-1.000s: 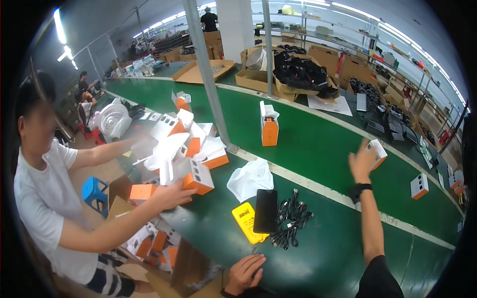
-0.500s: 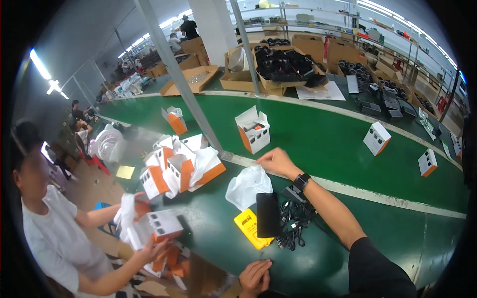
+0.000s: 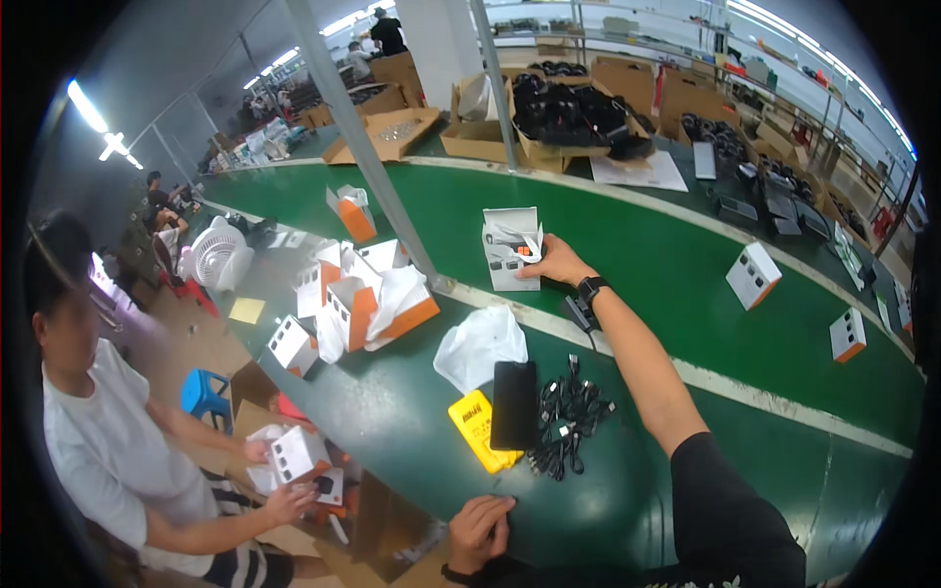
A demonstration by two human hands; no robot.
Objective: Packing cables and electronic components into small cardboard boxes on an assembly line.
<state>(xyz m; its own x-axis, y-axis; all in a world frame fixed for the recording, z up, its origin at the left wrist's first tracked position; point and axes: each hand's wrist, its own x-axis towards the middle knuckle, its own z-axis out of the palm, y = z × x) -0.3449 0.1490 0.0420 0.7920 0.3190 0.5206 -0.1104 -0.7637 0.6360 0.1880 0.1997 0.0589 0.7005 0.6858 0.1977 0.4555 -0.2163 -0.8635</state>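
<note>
Open box stands upright on the green belt, just beyond the pale rail and right of the metal post; lid flap up, white wrap showing at the mouth with a bit of orange in it. Right hand is on the box's right edge, fairly narrow, thumb on the printed front; the other fingers are partly hidden, so can't tell if they sit behind the wall or inside the mouth. Left hand rests on the near edge of the table, fingers loosely curled; can't see whether the palm has anything in it. Handling, by judgement: thin card, so light to moderate depending on contents; walls stiff enough when squared up, but the open mouth would flex and the flap could crease. Printed faces probably a bit slick. Wrap looks soft and slippery, no good as a grip; whatever is inside may be the fragile part. Best hold is low across two opposite side walls, where the base should keep it square; a one-edge pinch up by the mouth risks tipping or buckling. Cable bundle and black phone lie on the near side of the rail, apart from the box.
</note>
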